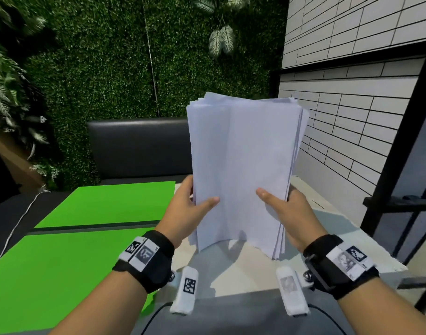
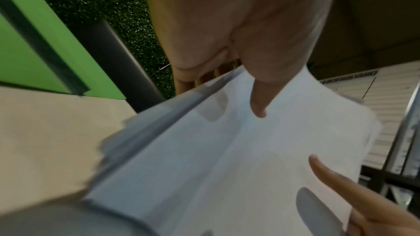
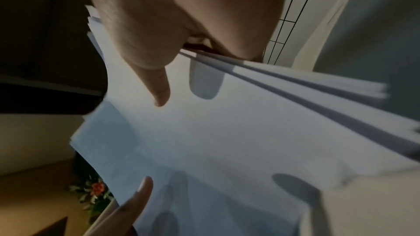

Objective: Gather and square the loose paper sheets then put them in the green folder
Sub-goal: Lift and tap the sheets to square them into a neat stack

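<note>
the green folder point(image 1: 103, 206) lies open and flat on the left side of the table point(image 1: 260, 274), two bright green panels with a dark spine strip between them, its right edge close to the left wrist. just to its right the stack of paper sheets point(image 1: 243, 170) stands upright, white and blank, held over the pale tabletop; whether its bottom edge touches the surface i cannot tell. the top edges are not flush, a few corners stepping out at the upper left and along the right side, and the lower edge bows with some sheets hanging lower on the right.

the left hand point(image 1: 186, 209) grips the stack's left edge low down, thumb pressed flat across the front sheet and the fingers wrapped behind; the left wrist view shows the thumb point(image 2: 259, 100) on the paper and the fingers tucked past the edge. the right hand point(image 1: 289, 211) mirrors it on the right edge, thumb lying on the front, fingers behind. both forearms reach forward side by side, palms turned inward toward each other, each wrist wearing a black band point(image 1: 149, 257) with printed markers.
</note>
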A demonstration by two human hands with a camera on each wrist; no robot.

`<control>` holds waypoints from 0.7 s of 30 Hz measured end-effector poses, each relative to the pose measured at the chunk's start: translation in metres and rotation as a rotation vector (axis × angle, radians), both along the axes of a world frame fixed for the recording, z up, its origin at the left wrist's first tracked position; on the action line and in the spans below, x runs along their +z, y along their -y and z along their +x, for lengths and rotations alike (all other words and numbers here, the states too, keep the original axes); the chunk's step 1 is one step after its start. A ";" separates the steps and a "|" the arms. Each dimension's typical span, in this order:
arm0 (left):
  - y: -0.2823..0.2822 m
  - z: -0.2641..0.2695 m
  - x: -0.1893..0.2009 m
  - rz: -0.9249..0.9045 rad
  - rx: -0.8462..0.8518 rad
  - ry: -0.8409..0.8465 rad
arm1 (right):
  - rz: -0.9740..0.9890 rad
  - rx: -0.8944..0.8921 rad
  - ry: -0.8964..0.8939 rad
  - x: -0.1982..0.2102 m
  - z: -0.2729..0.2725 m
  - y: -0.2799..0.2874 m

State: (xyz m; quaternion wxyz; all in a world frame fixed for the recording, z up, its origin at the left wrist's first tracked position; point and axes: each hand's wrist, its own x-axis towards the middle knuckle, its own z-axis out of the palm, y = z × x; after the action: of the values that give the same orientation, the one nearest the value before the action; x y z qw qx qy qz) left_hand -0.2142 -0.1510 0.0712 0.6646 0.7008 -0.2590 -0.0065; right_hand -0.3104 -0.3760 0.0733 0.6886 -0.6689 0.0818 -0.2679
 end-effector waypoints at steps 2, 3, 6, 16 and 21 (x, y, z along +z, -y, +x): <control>0.001 0.002 0.019 -0.099 0.022 0.046 | -0.004 -0.007 0.068 0.014 0.001 0.007; 0.001 0.003 0.028 -0.162 0.028 0.056 | -0.022 -0.018 0.091 0.020 0.003 0.009; 0.007 0.004 0.044 -0.237 0.052 0.053 | -0.096 -0.080 0.103 0.030 0.011 0.011; 0.010 0.002 0.053 -0.235 0.090 0.101 | -0.171 -0.188 0.158 0.035 0.008 0.000; 0.008 0.003 0.025 -0.115 0.040 -0.051 | -0.231 -0.124 -0.014 0.008 0.006 -0.001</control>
State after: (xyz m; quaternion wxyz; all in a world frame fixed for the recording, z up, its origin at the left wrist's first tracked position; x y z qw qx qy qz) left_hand -0.2115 -0.1587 0.0963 0.7101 0.6661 -0.2281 0.0037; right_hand -0.3045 -0.3747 0.0809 0.5883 -0.7394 0.0965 -0.3129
